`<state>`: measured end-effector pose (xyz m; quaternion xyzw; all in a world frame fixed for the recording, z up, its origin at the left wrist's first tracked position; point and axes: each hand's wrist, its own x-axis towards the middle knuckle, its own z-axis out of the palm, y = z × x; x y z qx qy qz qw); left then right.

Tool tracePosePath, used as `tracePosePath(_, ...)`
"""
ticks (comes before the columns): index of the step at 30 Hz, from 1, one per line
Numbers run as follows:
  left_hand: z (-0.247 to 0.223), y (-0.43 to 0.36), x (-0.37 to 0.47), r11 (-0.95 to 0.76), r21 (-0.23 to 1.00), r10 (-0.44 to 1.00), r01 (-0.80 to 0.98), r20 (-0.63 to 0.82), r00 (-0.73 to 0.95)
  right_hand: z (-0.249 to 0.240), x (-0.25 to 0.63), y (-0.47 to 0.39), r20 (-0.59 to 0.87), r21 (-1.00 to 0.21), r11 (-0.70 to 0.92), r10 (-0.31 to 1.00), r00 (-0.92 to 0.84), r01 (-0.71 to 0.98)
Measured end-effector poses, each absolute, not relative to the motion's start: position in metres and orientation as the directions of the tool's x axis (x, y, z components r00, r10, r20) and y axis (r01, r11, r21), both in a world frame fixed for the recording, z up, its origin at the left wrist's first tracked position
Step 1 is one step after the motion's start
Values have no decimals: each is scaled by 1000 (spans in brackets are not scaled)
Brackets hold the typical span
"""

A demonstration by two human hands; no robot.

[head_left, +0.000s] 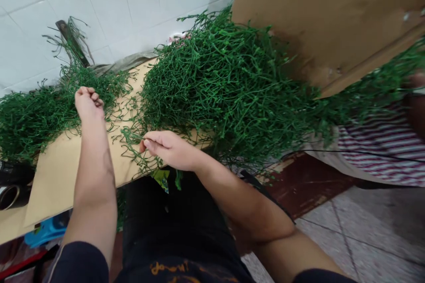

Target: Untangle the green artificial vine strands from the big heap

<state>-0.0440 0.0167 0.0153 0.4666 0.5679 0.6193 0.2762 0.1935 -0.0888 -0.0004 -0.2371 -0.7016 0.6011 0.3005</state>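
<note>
Over the left heap of green plastic stems (31, 117) is my left hand (89, 101), its fingers curled closed; what they hold, if anything, is hidden. My right hand (157, 147) pinches a thin green stem piece (133, 135) above the front edge of the tan board (124, 166). Loose stems lie scattered on the board between the two heaps. A much larger pile of green stems (219, 79) rises behind and to the right of my right hand.
A big cardboard sheet (332, 17) leans over the pile at upper right. A person in striped clothing (385, 146) is at the right. Dark round rolls (9, 196) and a blue object (48, 230) sit at lower left. A tiled wall (99, 4) stands behind.
</note>
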Motion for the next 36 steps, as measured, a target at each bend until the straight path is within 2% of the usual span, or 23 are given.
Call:
tracePosePath(3,14,8,-46,-203,975,825,96,223,-520,1,203,-78,156,-977,29,771,-617,-211)
tracePosePath(6,8,1,-30,-87,986,897,143,140,-420,8,205,-60,186,-925,-23,842,-506,-379)
tracePosePath(9,5,-9,-15,-145,950,879,276,252,-404,16,206,-48,219,-893,-10,864,-453,-451)
tracePosePath(12,5,-33,1,-246,926,912,285,321,-254,19,207,-40,227,-856,-20,882,-413,-516)
tracePosePath(15,1,-60,21,-206,935,977,288,213,9,17,205,-35,198,-812,-53,912,-360,-582)
tracePosePath(17,-5,-69,31,-187,921,980,342,153,123,15,203,-33,189,-783,-60,925,-329,-620)
tracePosePath(19,-11,-70,33,-186,901,979,391,136,153,14,203,-32,212,-755,-43,928,-306,-654)
tracePosePath(21,-14,-66,28,-204,882,979,424,177,104,14,208,-32,264,-733,-3,920,-289,-680)
tracePosePath(23,-14,-63,19,-244,861,963,446,268,8,12,217,-33,308,-767,28,892,-330,-641)
tracePosePath(26,-10,-64,13,-310,817,916,486,394,-80,8,226,-34,258,-919,51,828,-497,-391)
tracePosePath(28,-7,-67,16,-347,774,900,531,434,-44,3,224,-34,199,-976,110,804,-560,-188)
tracePosePath(30,-6,-71,25,-390,710,892,587,450,50,-1,215,-33,206,-977,202,794,-572,-71)
tracePosePath(33,-8,-74,37,-460,623,867,633,469,169,-4,197,-31,263,-953,299,764,-589,-38)
tracePosePath(36,-11,-75,40,-468,642,866,607,468,173,-4,188,-27,302,-942,333,768,-565,-51)
